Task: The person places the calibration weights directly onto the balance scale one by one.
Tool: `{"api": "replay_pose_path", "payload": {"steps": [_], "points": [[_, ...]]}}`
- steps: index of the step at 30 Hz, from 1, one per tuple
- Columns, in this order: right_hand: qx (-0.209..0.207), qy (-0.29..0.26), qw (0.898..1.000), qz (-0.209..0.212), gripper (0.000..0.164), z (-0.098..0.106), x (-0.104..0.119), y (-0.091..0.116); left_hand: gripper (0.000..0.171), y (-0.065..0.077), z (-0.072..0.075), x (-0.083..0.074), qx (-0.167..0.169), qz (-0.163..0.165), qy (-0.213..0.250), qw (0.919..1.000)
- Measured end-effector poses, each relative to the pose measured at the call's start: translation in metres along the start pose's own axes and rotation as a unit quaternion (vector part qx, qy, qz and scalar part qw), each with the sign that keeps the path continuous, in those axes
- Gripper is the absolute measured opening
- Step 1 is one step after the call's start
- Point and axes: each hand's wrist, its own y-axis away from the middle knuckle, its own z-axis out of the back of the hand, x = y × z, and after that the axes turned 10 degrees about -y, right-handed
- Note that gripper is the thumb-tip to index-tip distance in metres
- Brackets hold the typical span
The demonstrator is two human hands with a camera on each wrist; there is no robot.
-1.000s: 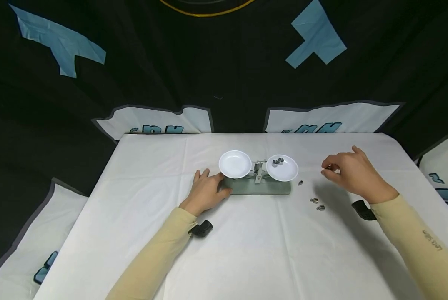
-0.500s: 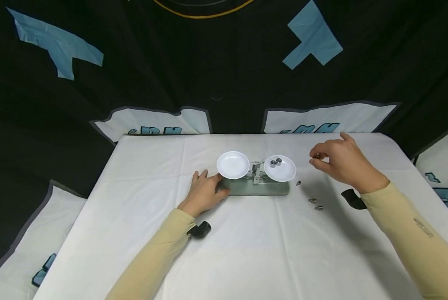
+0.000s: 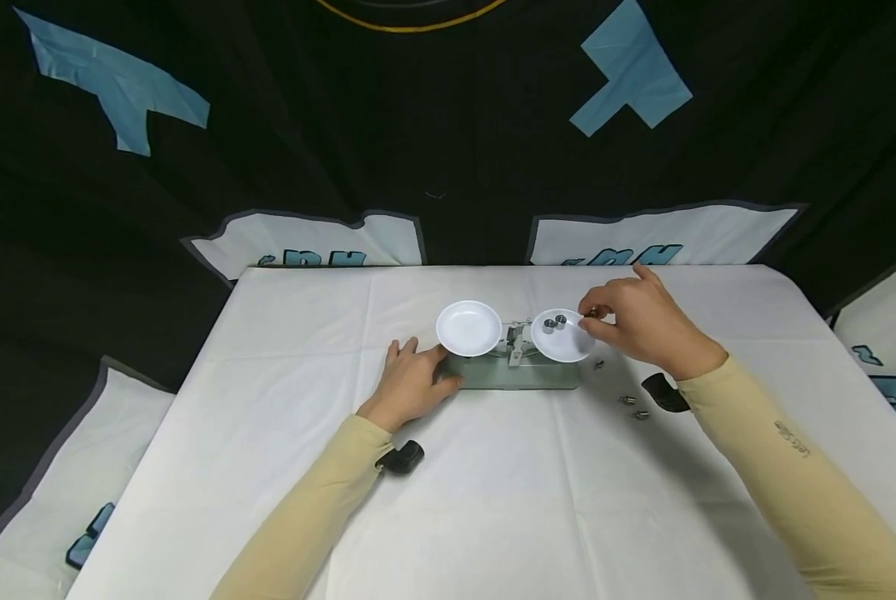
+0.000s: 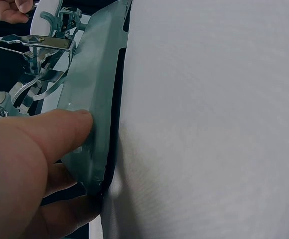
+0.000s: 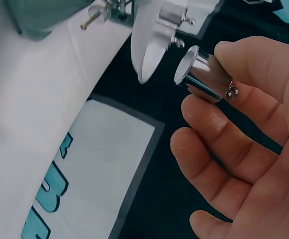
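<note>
Ctr-right, our R hand (image 3: pixel 638 321) pinches metal weight (image 5: pixel 208 78); prob. slick, rigid: we'd hold sides. L hand (image 3: pixel 408 387) grips scale (image 3: pixel 518 380).

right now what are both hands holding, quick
Left hand: grips the left end of the scale base.
Right hand: pinches a metal weight near the right pan.
</note>
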Motion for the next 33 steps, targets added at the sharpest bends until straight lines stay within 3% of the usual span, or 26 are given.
{"api": "replay_pose_path", "payload": {"steps": [17, 33], "points": [[0.010, 0.018, 1.000, 0.006, 0.012, -0.021, 0.000, -0.005, 0.055, 0.000, 0.000, -0.001, 0.001, 0.003, 0.003, 1.0000], [0.005, 0.027, 1.000, 0.003, 0.011, -0.025, 0.000, -0.004, 0.054, 0.000, 0.001, -0.001, 0.007, 0.009, 0.007, 0.9999]]}}
